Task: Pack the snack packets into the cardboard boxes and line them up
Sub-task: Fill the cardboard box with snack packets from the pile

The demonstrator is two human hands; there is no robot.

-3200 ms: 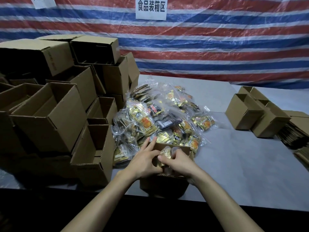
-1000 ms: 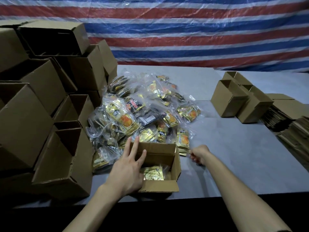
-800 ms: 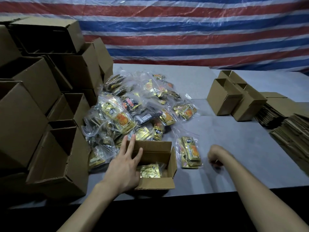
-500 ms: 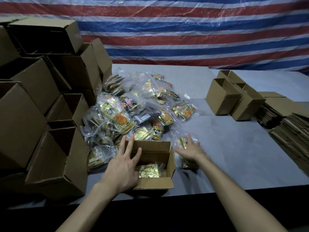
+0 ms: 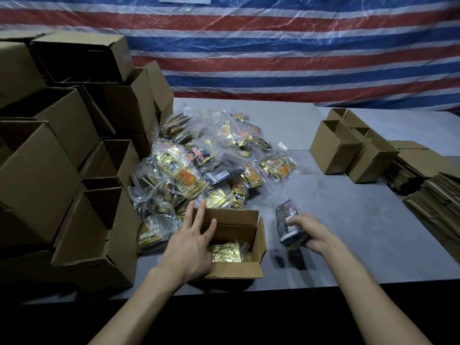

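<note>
In the head view, our right grip (image 5: 311, 235) was curled round a snack packet (image 5: 288, 220). The packet seemed to be lifted a little off the counter (image 5: 348, 220), with a dark shadow under it. The picture was blurry there, so we could not read the packet.

We think it was light, soft and crinkly. Its shiny plastic could slip, so holding it round the middle looked safer than pinching a corner.

The open cardboard box (image 5: 236, 220) sat just to the left of that grip. Our left grip (image 5: 191, 242) lay flat on the box's left side, fingers straight and spread, holding nothing. One gold packet (image 5: 225, 253) lay inside, right beside that palm.

We think the box was light and could slide, so a steady press would help. The big pile of packets (image 5: 204, 170) lay just past the left grip's fingertips.
</note>
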